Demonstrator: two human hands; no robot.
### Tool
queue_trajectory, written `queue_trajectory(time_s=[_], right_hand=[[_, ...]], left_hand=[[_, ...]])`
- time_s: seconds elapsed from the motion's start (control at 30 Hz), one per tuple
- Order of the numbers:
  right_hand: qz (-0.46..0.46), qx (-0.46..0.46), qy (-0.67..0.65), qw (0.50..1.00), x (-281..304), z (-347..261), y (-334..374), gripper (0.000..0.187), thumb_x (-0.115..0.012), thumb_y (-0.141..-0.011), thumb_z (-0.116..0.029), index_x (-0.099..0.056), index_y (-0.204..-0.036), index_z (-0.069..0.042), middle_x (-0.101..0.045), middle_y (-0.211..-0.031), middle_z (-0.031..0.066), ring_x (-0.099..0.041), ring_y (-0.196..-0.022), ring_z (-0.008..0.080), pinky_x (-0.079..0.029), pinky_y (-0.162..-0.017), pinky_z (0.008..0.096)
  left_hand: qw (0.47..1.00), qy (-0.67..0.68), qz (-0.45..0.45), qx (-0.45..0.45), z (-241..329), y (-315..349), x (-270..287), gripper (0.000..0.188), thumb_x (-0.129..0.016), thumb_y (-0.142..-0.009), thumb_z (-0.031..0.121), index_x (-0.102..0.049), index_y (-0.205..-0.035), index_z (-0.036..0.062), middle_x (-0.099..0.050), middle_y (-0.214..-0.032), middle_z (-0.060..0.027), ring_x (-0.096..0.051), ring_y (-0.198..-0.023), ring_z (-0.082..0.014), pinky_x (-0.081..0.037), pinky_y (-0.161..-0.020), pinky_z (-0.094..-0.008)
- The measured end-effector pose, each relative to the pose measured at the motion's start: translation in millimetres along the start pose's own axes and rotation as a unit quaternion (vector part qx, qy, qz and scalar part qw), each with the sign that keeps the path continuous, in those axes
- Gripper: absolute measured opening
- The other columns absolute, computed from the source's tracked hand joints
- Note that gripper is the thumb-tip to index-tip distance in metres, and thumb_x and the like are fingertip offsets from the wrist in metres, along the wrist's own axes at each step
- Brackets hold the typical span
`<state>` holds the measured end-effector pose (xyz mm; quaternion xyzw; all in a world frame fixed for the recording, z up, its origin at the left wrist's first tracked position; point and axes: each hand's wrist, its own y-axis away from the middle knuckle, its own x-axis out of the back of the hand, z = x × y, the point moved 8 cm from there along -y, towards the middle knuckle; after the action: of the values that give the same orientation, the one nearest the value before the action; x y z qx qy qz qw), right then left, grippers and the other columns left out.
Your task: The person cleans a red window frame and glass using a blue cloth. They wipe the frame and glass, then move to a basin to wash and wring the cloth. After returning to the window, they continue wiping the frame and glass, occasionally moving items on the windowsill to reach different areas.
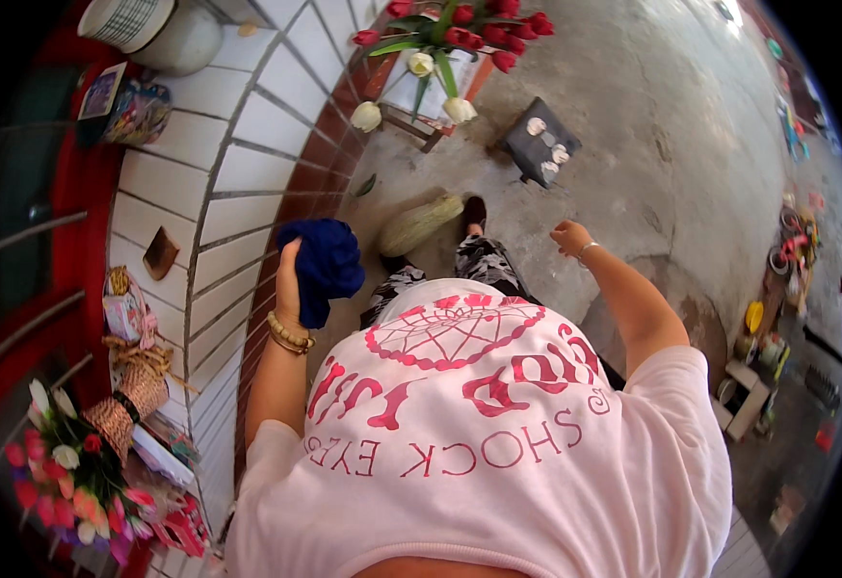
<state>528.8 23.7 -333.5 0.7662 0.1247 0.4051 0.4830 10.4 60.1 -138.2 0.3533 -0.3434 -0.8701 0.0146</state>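
Observation:
My left hand (pixel 288 287) is closed around a crumpled dark blue cloth (pixel 327 262), held up beside the white tiled ledge. A beaded bracelet circles that wrist. Out to the right, my right hand (pixel 569 237) hangs over the concrete floor with its fingers loosely bent and nothing visible in them. A thin band is on the right wrist. Beyond the cloth, a long pale green gourd (pixel 419 225) lies on the floor by my feet.
Red and white artificial tulips (pixel 469 39) stand over a small table ahead. Near it is a dark square stool (pixel 540 143) with pale round patches. The tiled ledge (pixel 238 197) at left carries a jar (pixel 182 43) and a bouquet (pixel 74 472). Toys (pixel 793 241) and clutter line the right.

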Motion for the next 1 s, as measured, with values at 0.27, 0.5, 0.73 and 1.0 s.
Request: queue_trajectory(time_s=[0.27,0.5,0.73,1.0], right_hand=[[-0.161,0.315,0.239,0.904,-8.4,-39.7,-124.2,0.027,-0.064,-0.079,-0.02,-0.06,-0.104,-0.012,-0.062,-0.101,0.0007,-0.062,-0.095,0.0183,-0.05,-0.082,0.033],[-0.174,0.323,0.087,0.926,113.6,-130.2,-183.5,0.023,-0.056,-0.087,-0.025,-0.062,-0.098,-0.006,-0.064,-0.074,0.0112,-0.064,-0.053,0.0233,-0.053,-0.046,0.0361],[-0.121,0.152,0.061,0.979,167.3,-157.7,-211.4,0.022,-0.054,-0.087,-0.025,-0.059,-0.101,-0.008,-0.062,-0.074,0.0098,-0.063,-0.053,0.0217,-0.05,-0.042,0.0364],[-0.091,0.268,0.244,0.928,171.8,-134.4,-140.9,0.035,-0.058,-0.083,-0.028,-0.064,-0.108,-0.004,-0.067,-0.084,0.016,-0.067,-0.066,0.0233,-0.055,-0.061,0.0357]], left_hand=[[0.982,-0.034,0.179,-0.054,-29.9,-5.6,29.6,0.045,-0.045,-0.096,0.042,-0.065,-0.1,0.0011,-0.068,-0.084,-0.0084,-0.065,-0.07,-0.0198,-0.054,-0.064,-0.0299],[0.962,0.067,0.212,-0.156,-50.0,-3.6,-14.9,0.045,-0.048,-0.095,0.044,-0.062,-0.078,0.004,-0.062,-0.069,-0.0082,-0.061,-0.059,-0.0175,-0.05,-0.056,-0.0278],[0.921,0.162,0.313,-0.166,-75.1,26.6,-31.7,0.044,-0.046,-0.097,0.04,-0.061,-0.075,0.0047,-0.06,-0.067,-0.0059,-0.058,-0.056,-0.0159,-0.048,-0.057,-0.0275],[0.967,0.114,0.15,-0.171,-72.9,-37.5,-30.4,0.047,-0.047,-0.096,0.045,-0.059,-0.08,0.0025,-0.058,-0.067,-0.0057,-0.055,-0.055,-0.0157,-0.046,-0.054,-0.0286]])
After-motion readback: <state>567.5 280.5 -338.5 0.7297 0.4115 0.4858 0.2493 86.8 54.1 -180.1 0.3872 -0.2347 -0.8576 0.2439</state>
